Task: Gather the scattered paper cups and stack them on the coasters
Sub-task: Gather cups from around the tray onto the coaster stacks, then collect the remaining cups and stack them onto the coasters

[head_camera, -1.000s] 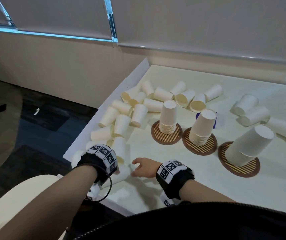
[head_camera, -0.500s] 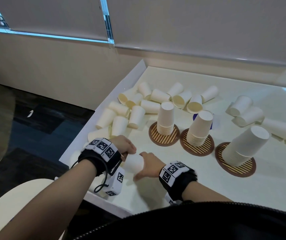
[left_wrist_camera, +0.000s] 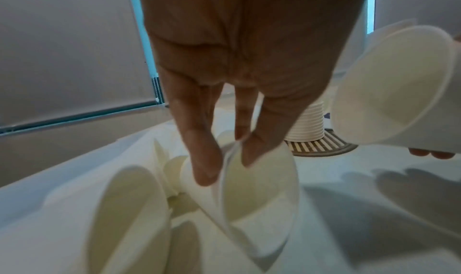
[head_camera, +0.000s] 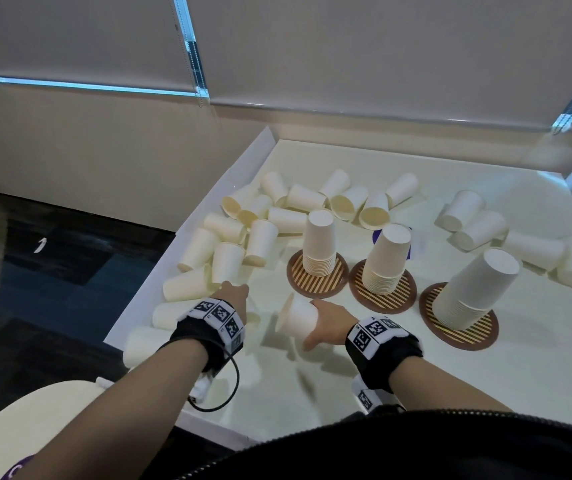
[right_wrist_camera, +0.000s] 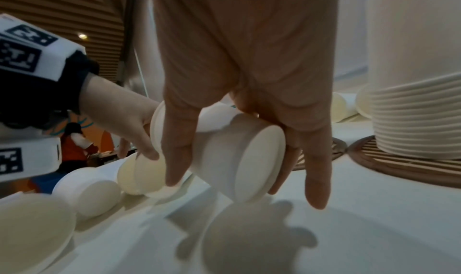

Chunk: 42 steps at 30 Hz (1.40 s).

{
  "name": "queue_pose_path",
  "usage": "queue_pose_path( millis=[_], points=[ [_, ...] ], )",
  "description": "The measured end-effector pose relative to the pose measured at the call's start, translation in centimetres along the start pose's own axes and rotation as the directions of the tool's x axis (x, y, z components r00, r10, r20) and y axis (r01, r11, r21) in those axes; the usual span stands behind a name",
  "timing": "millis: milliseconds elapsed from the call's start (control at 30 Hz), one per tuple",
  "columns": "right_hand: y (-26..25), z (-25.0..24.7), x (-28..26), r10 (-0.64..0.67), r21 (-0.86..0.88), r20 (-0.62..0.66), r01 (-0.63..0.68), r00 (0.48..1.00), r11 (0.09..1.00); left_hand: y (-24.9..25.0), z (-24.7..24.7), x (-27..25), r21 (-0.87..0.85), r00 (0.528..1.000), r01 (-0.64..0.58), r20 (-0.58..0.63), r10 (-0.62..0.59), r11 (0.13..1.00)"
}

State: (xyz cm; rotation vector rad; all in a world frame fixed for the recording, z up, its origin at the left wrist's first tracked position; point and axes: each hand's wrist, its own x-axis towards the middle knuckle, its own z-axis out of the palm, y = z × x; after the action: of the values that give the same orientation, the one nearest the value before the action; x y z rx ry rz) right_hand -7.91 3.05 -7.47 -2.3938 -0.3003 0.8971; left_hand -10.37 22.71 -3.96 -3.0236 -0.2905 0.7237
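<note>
from the head view, the right hand (head_camera: pixel 329 318) grasps a paper cup (head_camera: pixel 296 318) on its side above the table (head_camera: pixel 312 393), mouth turned toward nine o'clock, probably so a next cup can slide into it. the left hand (head_camera: pixel 234 296), at nine o'clock of that cup, reaches into the loose cups (head_camera: pixel 223 261) lying along the table's left edge; its fingers are hidden here. three coasters (head_camera: pixel 317 280) sit at one to three o'clock of the hands, each already bearing an upside-down stack (head_camera: pixel 319 242), so the held cup likely ends up there too. more cups (head_camera: pixel 471 220) lie at two o'clock, not yet gathered. from the left wrist view, the left hand (left_wrist_camera: pixel 237 61) pinches the rim of a lying cup (left_wrist_camera: pixel 259 195), one finger outside the wall and others inside the mouth, a grip that suits lifting a light cup without crushing it; the other cup's open mouth (left_wrist_camera: pixel 391 85) waits at two o'clock. from the right wrist view, the right hand (right_wrist_camera: pixel 249 71) curls fingers (right_wrist_camera: pixel 177 150) round the cup (right_wrist_camera: pixel 239 160), its flat base facing the camera, held clear of the table, with a tall stack (right_wrist_camera: pixel 414 91) on its coaster at three o'clock.
</note>
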Motion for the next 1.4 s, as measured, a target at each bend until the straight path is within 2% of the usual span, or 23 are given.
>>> queue_pose_path(
  millis=[100, 167, 200, 267, 300, 400, 500, 567, 633, 700, 767, 867, 933, 967, 1033, 1100, 1167, 1300, 1367, 1400],
  points=[
    [0.5, -0.7, 0.0, -0.005, 0.012, 0.002, 0.005, 1.0, 1.0, 1.5, -2.0, 0.1, -0.082, 0.992, -0.012, -0.127, 0.001, 0.997],
    [0.8, -1.5, 0.0, -0.007, 0.029, -0.005, 0.007, 1.0, 1.0, 2.1, -4.0, 0.3, -0.279, 0.98, -0.016, -0.196, -0.041, 0.96],
    [1.0, -2.0, -0.1, -0.013, 0.036, -0.008, 0.014, 1.0, 0.999, 2.3, -4.9, 0.4, -0.407, 0.976, -0.017, -0.205, -0.074, 0.913],
    [0.9, -3.0, -0.3, -0.05, 0.065, -0.016, 0.051, 0.999, 0.997, 2.8, -6.2, 0.5, -0.654, 0.979, -0.024, -0.169, -0.115, 0.756],
    [0.7, -3.6, -0.6, -0.083, 0.101, -0.024, 0.085, 0.996, 0.991, 3.2, -6.6, 0.4, -0.732, 0.986, -0.023, -0.128, -0.105, 0.681],
    [-0.7, -5.6, -1.6, -0.164, 0.29, -0.058, 0.174, 0.985, 0.941, 4.5, -6.7, 0.5, -0.838, 1.0, -0.022, -0.028, -0.003, 0.546],
    [-1.9, -7.6, -2.0, -0.149, 0.471, -0.22, 0.239, 0.964, 0.849, 5.5, -6.5, 1.0, -0.905, 0.994, -0.077, -0.037, 0.102, 0.419],
    [-2.3, -8.9, -2.3, -0.103, 0.582, -0.366, 0.314, 0.925, 0.75, 5.9, -6.9, 1.2, -0.95, 0.997, -0.056, -0.036, 0.071, 0.306],
    [-2.7, -10.0, -2.5, -0.084, 0.646, -0.484, 0.421, 0.871, 0.636, 6.2, -7.3, 1.6, -0.969, 0.999, -0.025, -0.019, 0.026, 0.246],
    [-3.2, -11.0, -2.5, -0.101, 0.642, -0.553, 0.501, 0.827, 0.581, 6.8, -7.7, 2.1, -0.961, 0.998, -0.058, -0.058, 0.009, 0.271],
    [-3.9, -11.7, -2.2, -0.126, 0.605, -0.601, 0.553, 0.789, 0.573, 7.4, -7.8, 2.4, -0.93, 0.994, -0.11, -0.111, 0.019, 0.35],
    [-4.8, -12.6, -1.5, -0.195, 0.4, -0.714, 0.62, 0.673, 0.675, 7.5, -7.7, 2.6, -0.843, 0.992, -0.12, -0.122, 0.031, 0.524],
    [-5.1, -13.0, -0.7, -0.276, 0.228, -0.758, 0.636, 0.591, 0.737, 6.7, -7.3, 2.4, -0.733, 0.997, -0.078, -0.053, 0.057, 0.675],
    [-5.1, -13.2, -0.3, -0.308, 0.159, -0.758, 0.622, 0.574, 0.767, 6.1, -7.1, 2.3, -0.639, 0.996, -0.069, 0.002, 0.091, 0.766],
    [-5.0, -13.1, 0.6, -0.344, 0.075, -0.73, 0.569, 0.59, 0.819, 4.9, -6.4, 2.0, -0.394, 0.982, -0.046, 0.151, 0.114, 0.918],
    [-4.8, -12.8, 1.4, -0.342, 0.064, -0.68, 0.517, 0.649, 0.854, 3.3, -6.0, 1.8, -0.151, 0.977, -0.011, 0.209, 0.042, 0.989],
    [-4.5, -12.4, 2.0, -0.314, 0.077, -0.618, 0.453, 0.721, 0.888, 1.8, -5.7, 1.9, 0.0, 0.984, 0.045, 0.173, -0.044, 0.999],
    [-4.3, -11.8, 3.3, -0.267, -0.002, -0.53, 0.314, 0.805, 0.95, -1.1, -6.3, 1.1, 0.053, 0.977, 0.176, 0.111, -0.181, 0.983],
    [-4.1, -11.3, 3.9, -0.24, -0.087, -0.434, 0.225, 0.868, 0.971, -2.2, -6.4, 0.2, 0.102, 0.964, 0.169, 0.188, -0.186, 0.98],
    [-4.0, -11.1, 4.2, -0.222, -0.148, -0.381, 0.178, 0.898, 0.973, -2.4, -6.3, 0.0, 0.126, 0.943, 0.163, 0.272, -0.192, 0.979]
  ],
)
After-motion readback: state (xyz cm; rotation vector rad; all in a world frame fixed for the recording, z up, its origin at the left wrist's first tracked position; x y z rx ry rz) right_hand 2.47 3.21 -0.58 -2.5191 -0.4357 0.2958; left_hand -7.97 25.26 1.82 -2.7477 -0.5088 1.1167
